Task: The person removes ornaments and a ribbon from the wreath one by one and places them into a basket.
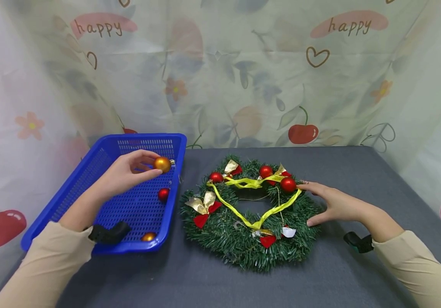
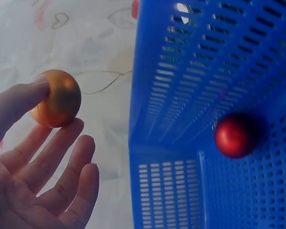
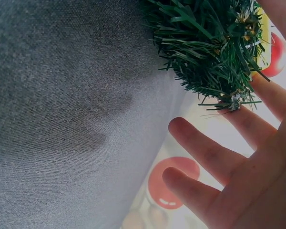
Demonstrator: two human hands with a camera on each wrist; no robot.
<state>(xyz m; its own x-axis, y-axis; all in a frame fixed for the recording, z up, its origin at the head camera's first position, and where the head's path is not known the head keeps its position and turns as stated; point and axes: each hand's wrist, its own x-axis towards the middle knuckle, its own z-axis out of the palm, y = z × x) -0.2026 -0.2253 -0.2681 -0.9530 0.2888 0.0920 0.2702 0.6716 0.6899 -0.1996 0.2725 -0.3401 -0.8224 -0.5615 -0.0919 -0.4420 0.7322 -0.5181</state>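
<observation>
Above the blue basket (image 1: 174,201), my left hand (image 1: 137,167) pinches a gold Christmas ball (image 1: 162,164) between thumb and fingertips. The same gold ball (image 2: 62,100) shows a thin string loop in the left wrist view. My right hand (image 1: 333,203) lies at the right side of a green wreath (image 1: 220,239), thumb and fingers spread, fingertips right at its branches. The wreath lies flat and carries a yellow ribbon (image 1: 239,214), red balls (image 1: 288,184) and red-and-gold bows (image 1: 205,205). In the right wrist view, the hand's fingers (image 3: 205,148) are extended beside the wreath's edge.
Inside the basket are a red ball (image 1: 163,194) near its right wall and another gold ball (image 1: 149,236) at the front corner. Basket and wreath stand side by side on a dark grey table (image 1: 343,167). Printed curtains (image 1: 220,85) hang behind and at both sides.
</observation>
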